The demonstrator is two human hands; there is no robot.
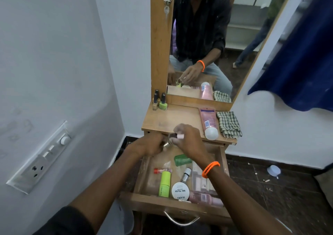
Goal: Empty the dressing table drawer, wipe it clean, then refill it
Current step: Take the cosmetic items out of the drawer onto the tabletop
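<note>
The wooden drawer stands pulled out toward the camera, long axis front to back; inside lie a green tube pointing away, a round white tin and a green soap; above its far end the left hand grips a small metallic item, blurred; the right hand pinches a pink-capped bottle; on the table lie a pink tube and a checked cloth.

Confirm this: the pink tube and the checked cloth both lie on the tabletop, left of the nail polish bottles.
Not left. In the head view the pink tube and checked cloth lie on the tabletop, right of the nail polish bottles.
</note>
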